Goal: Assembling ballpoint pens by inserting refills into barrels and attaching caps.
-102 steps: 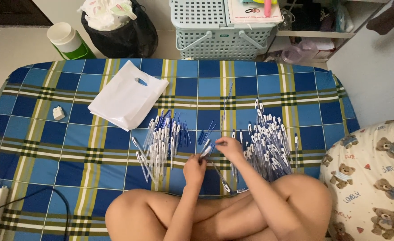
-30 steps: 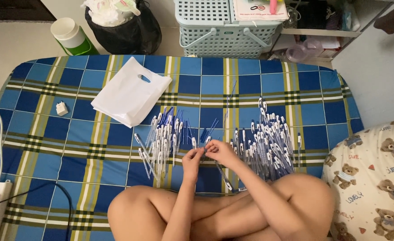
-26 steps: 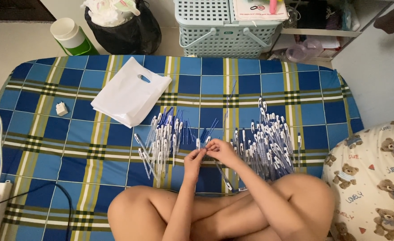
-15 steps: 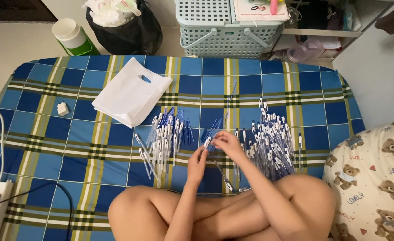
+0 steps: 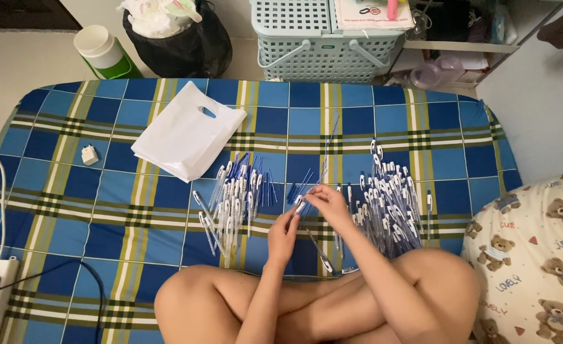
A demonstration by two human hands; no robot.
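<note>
Left hand (image 5: 286, 230) and right hand (image 5: 324, 202) meet at centre, fingers pinched together on one blue-and-white pen (image 5: 302, 205) just above the plaid blanket (image 5: 383, 114); risk as judged: a slip drops it into the loose pen parts (image 5: 303, 185) at 12 o'clock, or a knee nudges the right pile (image 5: 389, 197) at 3 o'clock. The left pile (image 5: 237, 194) lies at 9 o'clock. Containers: white plastic bag (image 5: 189, 137) at 10 o'clock lies flat, contents not visible; lidded basket (image 5: 323, 41) at 12 closed; black bin bag (image 5: 173, 38) at 11 holds white waste.
</note>
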